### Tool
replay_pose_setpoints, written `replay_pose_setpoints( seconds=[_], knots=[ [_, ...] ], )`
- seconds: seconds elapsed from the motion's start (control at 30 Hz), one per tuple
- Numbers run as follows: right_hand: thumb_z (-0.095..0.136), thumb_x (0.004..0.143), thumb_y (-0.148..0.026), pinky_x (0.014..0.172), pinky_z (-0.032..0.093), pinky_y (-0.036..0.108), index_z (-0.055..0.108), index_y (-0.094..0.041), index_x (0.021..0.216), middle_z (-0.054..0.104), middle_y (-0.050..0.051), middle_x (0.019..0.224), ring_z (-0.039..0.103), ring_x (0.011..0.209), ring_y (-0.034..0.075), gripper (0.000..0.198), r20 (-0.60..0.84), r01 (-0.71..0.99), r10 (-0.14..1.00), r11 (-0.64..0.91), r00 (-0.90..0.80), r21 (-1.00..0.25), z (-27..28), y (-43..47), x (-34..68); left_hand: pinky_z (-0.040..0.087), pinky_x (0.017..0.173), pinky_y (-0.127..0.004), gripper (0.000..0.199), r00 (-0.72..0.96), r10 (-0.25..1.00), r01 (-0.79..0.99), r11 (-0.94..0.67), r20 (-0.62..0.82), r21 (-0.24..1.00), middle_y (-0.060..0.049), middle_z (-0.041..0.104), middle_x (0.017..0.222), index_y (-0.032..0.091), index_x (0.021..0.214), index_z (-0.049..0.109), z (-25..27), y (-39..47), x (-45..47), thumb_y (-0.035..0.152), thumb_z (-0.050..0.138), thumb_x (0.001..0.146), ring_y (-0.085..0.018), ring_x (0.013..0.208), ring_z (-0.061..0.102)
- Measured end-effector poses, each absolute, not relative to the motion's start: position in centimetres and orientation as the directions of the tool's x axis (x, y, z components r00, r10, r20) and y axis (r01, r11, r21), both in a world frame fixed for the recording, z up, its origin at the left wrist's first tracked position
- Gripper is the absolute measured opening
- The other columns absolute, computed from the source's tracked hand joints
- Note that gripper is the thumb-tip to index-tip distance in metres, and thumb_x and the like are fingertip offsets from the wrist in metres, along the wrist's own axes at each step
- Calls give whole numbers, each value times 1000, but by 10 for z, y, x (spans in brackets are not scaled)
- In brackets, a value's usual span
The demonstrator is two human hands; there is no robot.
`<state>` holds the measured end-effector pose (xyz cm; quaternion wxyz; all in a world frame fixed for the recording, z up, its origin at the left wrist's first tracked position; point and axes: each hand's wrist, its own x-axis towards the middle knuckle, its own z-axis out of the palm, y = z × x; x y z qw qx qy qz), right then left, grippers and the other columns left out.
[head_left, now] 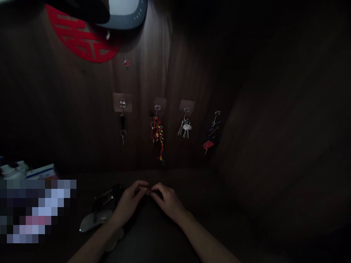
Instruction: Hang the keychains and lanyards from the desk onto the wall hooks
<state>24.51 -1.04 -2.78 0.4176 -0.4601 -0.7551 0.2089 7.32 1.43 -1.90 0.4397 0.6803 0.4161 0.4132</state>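
Low over the dark shelf, my left hand and my right hand meet with thumbs and forefingers pinched together. A tiny dark item seems to sit between the fingertips, but it is too small and dim to name. Just left of my left hand lie dark objects with shiny metal parts. A pale, rounded object rests below them, partly hidden by my left forearm.
On the back panel hang a single key, keys with a colourful braided cord, a key bunch and a ring with a red tag. A cap overlaps a red round ornament. White bottles stand left.
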Motion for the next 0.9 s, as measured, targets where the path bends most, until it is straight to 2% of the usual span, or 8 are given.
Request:
replay_pose_setpoints(
  seconds=[0.13,0.3,0.43,0.53,0.73,0.9],
  knots=[
    [53,85,-27,63,44,26,62,-24,86,64,-1,73,61,65,15,10,408,438,908,405,-91,-803,-30,-6,248,48,79,-30,24,363,914,252,-285,183,925,0,71,85,22,96,64,-17,14,73,36,49,83,-19,83,65],
    [57,82,-37,52,43,23,61,-20,93,64,-2,66,55,49,10,20,268,166,963,268,-19,-949,-32,-1,249,47,88,-31,27,405,895,297,-323,188,899,-1,71,106,26,103,65,-14,12,72,35,50,82,-20,99,63],
    [59,77,-46,47,40,22,59,-19,98,65,-2,63,54,44,9,35,186,-19,982,186,-12,-982,-31,2,248,48,85,-31,35,348,917,323,-312,195,893,-1,72,95,25,111,61,-19,14,72,33,56,78,-19,92,65],
    [60,75,-48,45,39,22,58,-18,97,67,0,64,54,43,10,37,139,-97,990,135,-31,-986,-30,3,249,49,81,-30,41,322,924,304,-308,207,901,1,70,88,24,114,58,-22,15,71,32,60,74,-18,87,65],
    [59,75,-46,45,39,22,58,-17,96,69,2,66,55,43,10,36,97,-132,993,87,-73,-988,-27,2,249,48,81,-29,22,265,932,302,-324,248,896,0,72,90,24,90,66,-14,16,71,38,56,77,-20,88,65],
    [58,75,-45,45,39,22,58,-17,97,69,2,66,55,44,10,36,95,-103,990,85,-101,-991,-26,0,248,47,73,-27,22,193,954,296,-278,228,914,2,69,76,22,76,64,-6,14,70,42,55,78,-19,77,63]
  ],
)
